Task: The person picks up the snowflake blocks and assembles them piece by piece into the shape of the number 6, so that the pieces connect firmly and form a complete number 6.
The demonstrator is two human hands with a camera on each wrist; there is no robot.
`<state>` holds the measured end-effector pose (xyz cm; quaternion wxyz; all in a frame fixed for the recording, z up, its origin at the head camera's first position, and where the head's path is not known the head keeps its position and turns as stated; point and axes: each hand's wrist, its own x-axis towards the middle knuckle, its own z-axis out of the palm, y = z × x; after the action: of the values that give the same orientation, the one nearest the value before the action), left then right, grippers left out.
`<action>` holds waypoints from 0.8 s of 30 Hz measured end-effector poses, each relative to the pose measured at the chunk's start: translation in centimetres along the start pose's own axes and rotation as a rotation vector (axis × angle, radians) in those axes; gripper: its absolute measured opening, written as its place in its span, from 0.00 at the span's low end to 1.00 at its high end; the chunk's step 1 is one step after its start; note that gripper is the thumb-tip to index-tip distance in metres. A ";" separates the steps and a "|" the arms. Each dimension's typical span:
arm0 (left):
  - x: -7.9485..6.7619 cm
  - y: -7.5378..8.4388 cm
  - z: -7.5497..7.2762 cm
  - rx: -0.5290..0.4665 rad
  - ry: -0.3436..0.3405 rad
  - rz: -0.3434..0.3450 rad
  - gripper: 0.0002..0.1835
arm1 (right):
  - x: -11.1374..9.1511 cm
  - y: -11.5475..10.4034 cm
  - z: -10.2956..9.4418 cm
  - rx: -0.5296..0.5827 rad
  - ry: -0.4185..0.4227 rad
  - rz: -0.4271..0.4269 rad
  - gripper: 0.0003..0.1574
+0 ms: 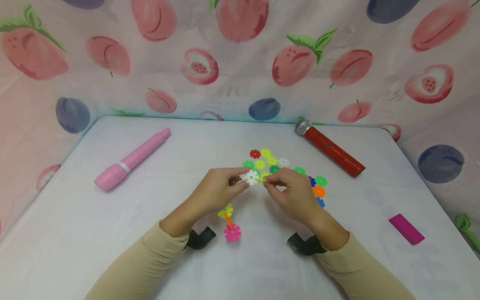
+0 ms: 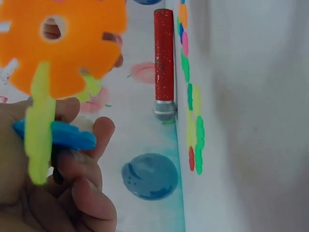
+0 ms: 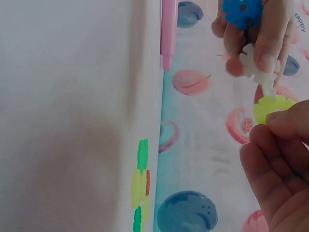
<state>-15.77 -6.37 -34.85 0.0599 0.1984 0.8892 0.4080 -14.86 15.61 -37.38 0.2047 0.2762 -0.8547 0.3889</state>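
My left hand grips a chain of notched plastic discs, pinching a white disc near its end. A blue disc sits by that hand's fingers. Below the hand hang a yellow disc, an orange disc and, lowest, a pink disc. Another white disc sticks out toward my right hand. Thumb and forefinger of that hand pinch a yellow disc at this white disc's edge. Whether their slots are joined I cannot tell.
Loose discs, among them a red disc and an orange disc, lie behind and beside the hands. A pink microphone lies left, a red microphone back right, a magenta block right on the white table.
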 end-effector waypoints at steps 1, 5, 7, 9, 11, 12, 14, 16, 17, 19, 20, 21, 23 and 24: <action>0.0 0.0 0.1 0.002 0.000 -0.001 0.23 | 0.0 0.0 0.0 -0.002 -0.001 0.000 0.10; 0.0 0.2 0.3 0.033 0.008 -0.012 0.23 | 0.1 -0.1 -0.1 0.003 -0.004 0.011 0.10; 0.0 0.2 0.4 0.062 0.013 -0.016 0.23 | 0.2 -0.1 -0.1 0.011 -0.016 0.031 0.10; 0.0 0.3 0.4 0.081 0.014 -0.015 0.23 | 0.2 -0.1 -0.2 0.015 -0.043 0.061 0.10; 0.1 0.3 0.5 0.085 0.007 -0.013 0.23 | 0.2 0.0 -0.2 0.021 -0.074 0.091 0.09; 0.1 0.2 0.5 0.081 0.001 -0.008 0.23 | 0.2 0.1 -0.2 0.021 -0.089 0.104 0.09; 0.2 0.1 0.6 0.060 -0.017 -0.001 0.24 | 0.3 0.1 -0.2 0.021 -0.116 0.122 0.09; 0.2 0.0 0.6 0.049 -0.041 0.011 0.25 | 0.3 0.0 -0.3 0.032 -0.134 0.132 0.10; 0.2 0.0 0.5 0.048 -0.055 0.021 0.25 | 0.3 0.0 -0.3 0.037 -0.144 0.138 0.10; 0.1 -0.2 0.4 0.059 -0.078 0.045 0.25 | 0.4 0.0 -0.4 0.058 -0.177 0.155 0.12; 0.1 -0.2 0.3 0.059 -0.086 0.051 0.25 | 0.5 0.1 -0.6 0.074 -0.197 0.172 0.13; 0.2 -0.3 0.3 0.062 -0.089 0.055 0.24 | 0.5 0.2 -0.8 0.089 -0.216 0.196 0.15; 0.2 -0.4 0.1 0.048 -0.089 0.056 0.24 | 0.7 0.7 -1.5 0.110 -0.248 0.257 0.17; 0.3 -0.5 0.1 0.037 -0.087 0.051 0.24 | 0.8 1.1 -1.9 0.116 -0.257 0.292 0.19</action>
<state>-16.16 -6.52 -35.27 0.0846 0.2396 0.8877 0.3839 -15.92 17.47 -36.34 0.0195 0.2082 -0.8809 0.4246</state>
